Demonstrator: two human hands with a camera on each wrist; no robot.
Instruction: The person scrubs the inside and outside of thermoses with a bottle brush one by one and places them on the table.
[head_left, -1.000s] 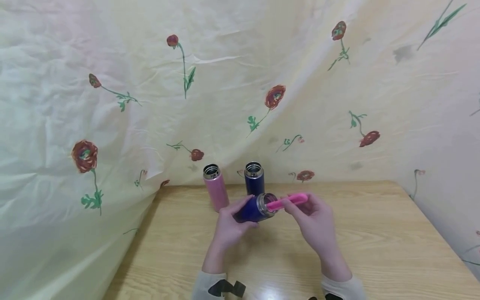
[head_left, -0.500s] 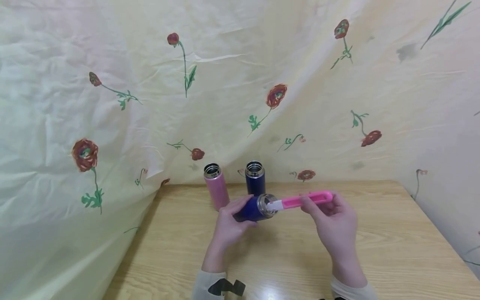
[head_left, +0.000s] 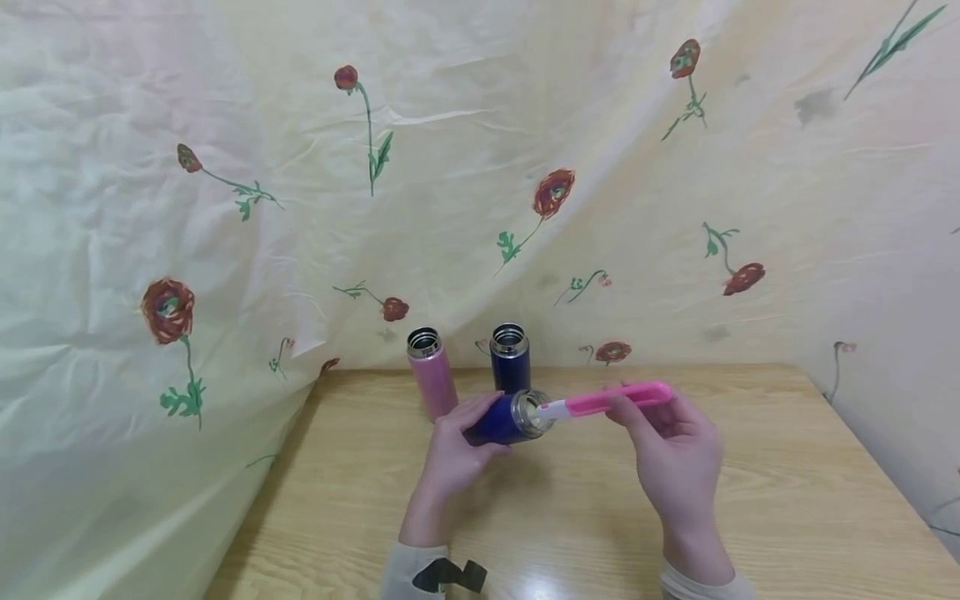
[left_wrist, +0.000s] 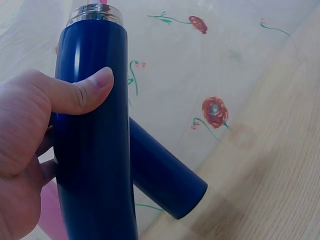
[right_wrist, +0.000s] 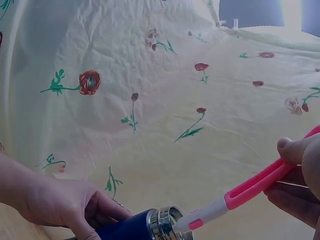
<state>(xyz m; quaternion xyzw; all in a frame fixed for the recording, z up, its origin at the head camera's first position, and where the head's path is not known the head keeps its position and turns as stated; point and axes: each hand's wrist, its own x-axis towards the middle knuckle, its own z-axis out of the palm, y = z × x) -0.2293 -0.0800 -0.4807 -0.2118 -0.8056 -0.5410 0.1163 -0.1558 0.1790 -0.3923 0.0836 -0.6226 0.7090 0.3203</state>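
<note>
My left hand [head_left: 459, 454] grips a dark blue thermos bottle [left_wrist: 92, 145], tilted so its silver mouth faces right in the head view. The thumb lies across the bottle's side in the left wrist view. With my right hand [head_left: 678, 454] I hold a bottle brush [right_wrist: 260, 182] by its pink looped handle, between thumb and fingers. Its white neck enters the bottle's mouth, and its head is hidden inside. Just behind the held bottle stands a second dark blue bottle [head_left: 510, 358] without a lid. A lidless pink bottle [head_left: 432, 379] stands to its left, near my left fingers.
The light wooden table [head_left: 750, 483] carries the bottles. A cream cloth [head_left: 450, 208] printed with red flowers hangs behind it and at both sides. Black straps with a small block [head_left: 450, 575] sit on the left sleeve.
My right hand has moved right, drawing the brush partly out, so the white neck now shows at the mouth. In the last half second it has barely moved. The left hand stays nearly still.
</note>
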